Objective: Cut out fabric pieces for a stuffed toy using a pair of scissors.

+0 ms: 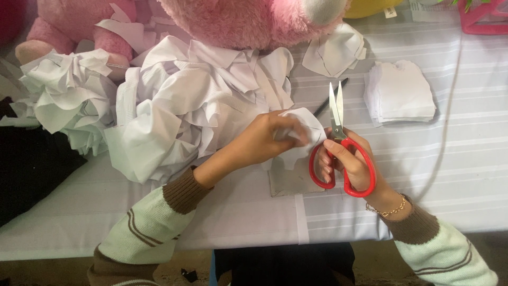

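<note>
I see red-handled scissors (338, 148) upright over the striped table, blades nearly closed and pointing away from me; just left of them, touching, a small cut piece of white cloth (302, 132).

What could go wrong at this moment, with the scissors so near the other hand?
1. The left hand pinches a small white fabric piece right beside the red-handled scissors in the right hand; its fingers could be nicked.
2. The big heap of white offcuts lies close by, so a loose piece could get cut too.
</note>
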